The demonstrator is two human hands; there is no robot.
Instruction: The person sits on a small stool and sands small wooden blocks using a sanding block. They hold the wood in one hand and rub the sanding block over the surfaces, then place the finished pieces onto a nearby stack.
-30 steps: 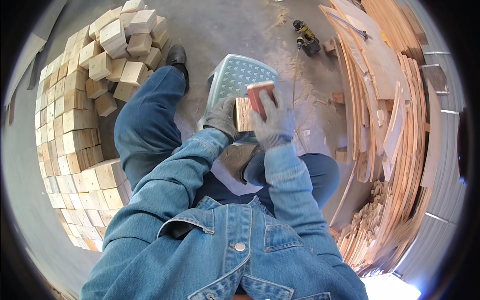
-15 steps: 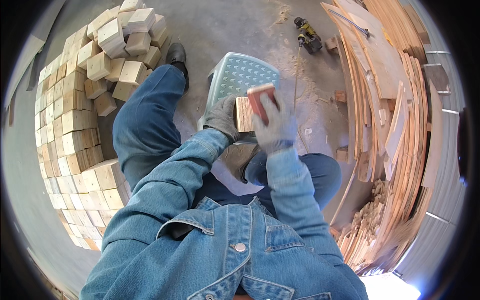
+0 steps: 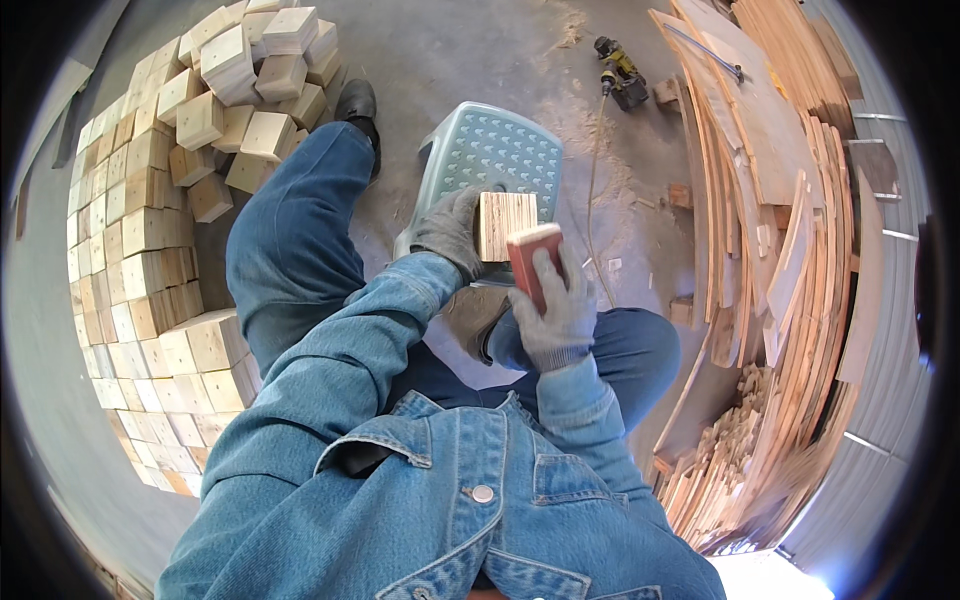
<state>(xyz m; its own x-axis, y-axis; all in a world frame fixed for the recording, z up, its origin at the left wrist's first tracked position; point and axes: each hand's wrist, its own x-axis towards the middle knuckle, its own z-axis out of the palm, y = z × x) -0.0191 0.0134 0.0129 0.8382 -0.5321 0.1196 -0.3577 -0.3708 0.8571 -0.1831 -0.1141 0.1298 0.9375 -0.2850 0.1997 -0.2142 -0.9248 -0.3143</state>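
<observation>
My left hand (image 3: 447,236), in a grey glove, grips a squared wooden block (image 3: 506,222) whose layered edge faces up. My right hand (image 3: 560,318), gloved too, is closed around a reddish-brown sanding block (image 3: 526,268) with a pale layer along its upper edge. The sanding block sits at the lower right corner of the wooden block; whether they touch I cannot tell. Both hands are over the near end of a pale green plastic stool (image 3: 490,140) with a patterned top, between my knees.
On the left rises a large stack of wooden blocks (image 3: 155,240), looser at its far end. A yellow and black cordless drill (image 3: 622,75) lies on the floor ahead, near sawdust. Boards and sheets (image 3: 750,150) lean along the right, with thin offcuts (image 3: 725,450) below them.
My right hand has drawn the sanding block down toward me, from the top right of the wooden block to its lower right corner. My left hand has barely moved.
</observation>
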